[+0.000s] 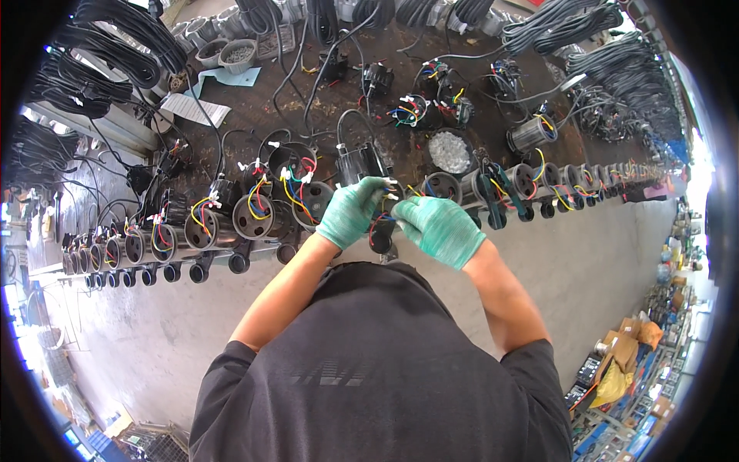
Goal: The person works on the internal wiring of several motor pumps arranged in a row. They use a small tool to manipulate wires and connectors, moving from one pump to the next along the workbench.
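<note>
In a green knit glove, my left hand (352, 213) pinches thin coloured wires with small white connectors at the fingertips. Close beside it, my gloved right hand (445, 231) is closed on wires too, its thumb and forefinger almost meeting the left fingertips. Red and blue wires (382, 220) hang between the two hands. The housing behind them is mostly hidden. A black cylindrical part (359, 163) with a looped black cable stands just beyond my left hand. Right of my right hand, a tool with dark green handles (491, 192) rests against the row of metal housings (254, 217).
On the dark workbench (265, 100) stand a bowl of white connectors (450, 152), a tub of small parts (238, 54) and a lying metal cylinder (531, 135). Papers (197, 109) lie at the left. Coiled black cables (566, 27) crowd the far edge. Boxes (620, 346) stand lower right.
</note>
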Tool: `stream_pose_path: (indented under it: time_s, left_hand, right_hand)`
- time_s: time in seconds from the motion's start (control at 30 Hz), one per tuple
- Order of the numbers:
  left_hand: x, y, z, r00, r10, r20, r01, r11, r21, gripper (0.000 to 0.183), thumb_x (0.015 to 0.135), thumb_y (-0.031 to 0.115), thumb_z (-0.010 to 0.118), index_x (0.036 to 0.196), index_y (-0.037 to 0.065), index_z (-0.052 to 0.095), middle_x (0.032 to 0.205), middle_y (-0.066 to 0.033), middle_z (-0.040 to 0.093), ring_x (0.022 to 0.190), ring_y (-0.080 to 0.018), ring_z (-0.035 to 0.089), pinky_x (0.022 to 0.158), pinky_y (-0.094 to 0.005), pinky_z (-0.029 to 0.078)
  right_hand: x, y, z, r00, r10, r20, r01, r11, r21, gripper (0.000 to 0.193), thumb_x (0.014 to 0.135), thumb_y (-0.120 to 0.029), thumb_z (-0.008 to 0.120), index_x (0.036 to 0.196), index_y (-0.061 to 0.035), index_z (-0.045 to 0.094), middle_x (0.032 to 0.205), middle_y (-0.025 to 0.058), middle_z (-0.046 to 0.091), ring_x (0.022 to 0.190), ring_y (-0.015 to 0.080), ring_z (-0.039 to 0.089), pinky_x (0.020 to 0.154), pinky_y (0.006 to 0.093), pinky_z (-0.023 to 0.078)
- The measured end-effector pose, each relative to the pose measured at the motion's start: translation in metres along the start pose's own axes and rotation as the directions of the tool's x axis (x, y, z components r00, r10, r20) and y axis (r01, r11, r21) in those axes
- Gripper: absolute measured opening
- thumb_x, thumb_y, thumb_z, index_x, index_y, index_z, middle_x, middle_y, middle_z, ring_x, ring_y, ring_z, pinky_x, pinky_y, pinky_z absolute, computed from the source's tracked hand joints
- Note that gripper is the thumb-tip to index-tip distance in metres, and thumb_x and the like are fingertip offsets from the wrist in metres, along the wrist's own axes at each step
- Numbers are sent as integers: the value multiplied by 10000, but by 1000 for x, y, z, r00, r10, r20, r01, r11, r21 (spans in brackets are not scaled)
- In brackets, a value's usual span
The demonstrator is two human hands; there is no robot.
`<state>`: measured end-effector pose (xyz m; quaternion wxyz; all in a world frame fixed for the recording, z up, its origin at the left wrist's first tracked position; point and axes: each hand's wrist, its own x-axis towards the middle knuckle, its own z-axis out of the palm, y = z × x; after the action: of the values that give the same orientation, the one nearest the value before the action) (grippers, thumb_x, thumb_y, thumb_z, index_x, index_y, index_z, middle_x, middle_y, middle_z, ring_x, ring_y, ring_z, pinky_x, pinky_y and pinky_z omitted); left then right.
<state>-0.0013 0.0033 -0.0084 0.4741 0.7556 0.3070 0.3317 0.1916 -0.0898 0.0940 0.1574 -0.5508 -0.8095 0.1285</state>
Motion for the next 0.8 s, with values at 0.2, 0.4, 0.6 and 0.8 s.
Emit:
stream_pose_path:
  time_s: [0.2, 0.4, 0.6, 0.8]
  left_hand:
    - [2, 17, -6, 993, -115, 30, 115, 993, -11, 193, 1054, 70, 618, 1239, 54, 670, 1098, -161, 782, 974, -275, 783, 810, -358, 595]
    - [0, -2, 0, 999, -13, -46, 14, 1000, 25, 194, 1050, 79, 628, 1236, 46, 675, 1090, -173, 781, 965, -300, 784, 797, -369, 596]
    - [1, 1, 0, 999, -4, -39, 6, 999, 50, 189, 1047, 76, 631, 1229, 49, 674, 1068, -173, 782, 965, -313, 784, 791, -374, 599]
    - [1, 6, 1, 997, 10, -77, -4, 997, 72, 181, 1032, 90, 651, 1205, 42, 681, 967, -190, 770, 886, -350, 775, 752, -379, 587]
  right_hand:
    - [8, 8, 2, 970, -78, 232, 73, 997, 29, 252, 860, -94, 693, 1107, -57, 722, 932, 112, 685, 851, 328, 700, 768, 453, 572]
    - [3, 10, -5, 981, -58, 186, 46, 997, 65, 222, 880, -113, 704, 1087, -36, 723, 959, 140, 674, 898, 335, 693, 797, 456, 580]
    - [5, 8, -19, 982, -6, 189, 37, 986, -163, 196, 907, -210, 732, 1018, -53, 697, 951, 139, 677, 889, 348, 700, 782, 453, 584]
    - [35, 9, -33, 997, 6, 77, 0, 997, -72, 183, 967, -228, 703, 1028, -57, 687, 952, 145, 689, 877, 369, 705, 769, 466, 571]
